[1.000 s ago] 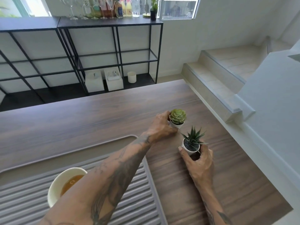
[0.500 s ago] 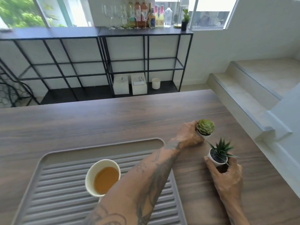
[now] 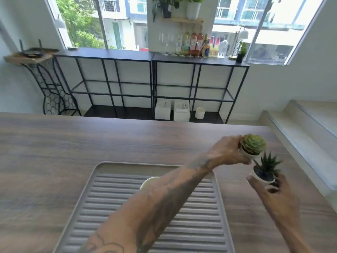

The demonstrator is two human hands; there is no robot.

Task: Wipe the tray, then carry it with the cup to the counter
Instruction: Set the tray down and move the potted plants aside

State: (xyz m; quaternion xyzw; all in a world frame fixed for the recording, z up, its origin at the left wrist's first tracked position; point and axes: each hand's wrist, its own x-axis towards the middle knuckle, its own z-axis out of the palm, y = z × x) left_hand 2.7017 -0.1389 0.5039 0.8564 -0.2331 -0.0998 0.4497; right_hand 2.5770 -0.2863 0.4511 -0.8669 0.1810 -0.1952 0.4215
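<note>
While both hands are busy with small pot plants, the task proper looks barely begun. Left hand [image 3: 226, 152], reaching across the tray [image 3: 113, 198], has its fingers wrapped round the white pot of a rosette succulent [image 3: 252, 147]; right hand [image 3: 273, 194] has its fingers curled round the pot of a spiky plant [image 3: 265, 170]. Both pots sit off the tray's far right corner, over the desk [image 3: 54, 152]; whether they rest on it or are lifted, I cannot tell.

Tray lies on the desk, near edge, ribbed bed bare where visible. No cloth in sight, so wiping seems not yet started; the carry is also left.

Cup [image 3: 149, 181] stands on the tray, mostly hidden behind the left forearm, only a rim arc showing; contents unseen. Tray's near edge is cut off by the frame. Picture is soft with blur.
</note>
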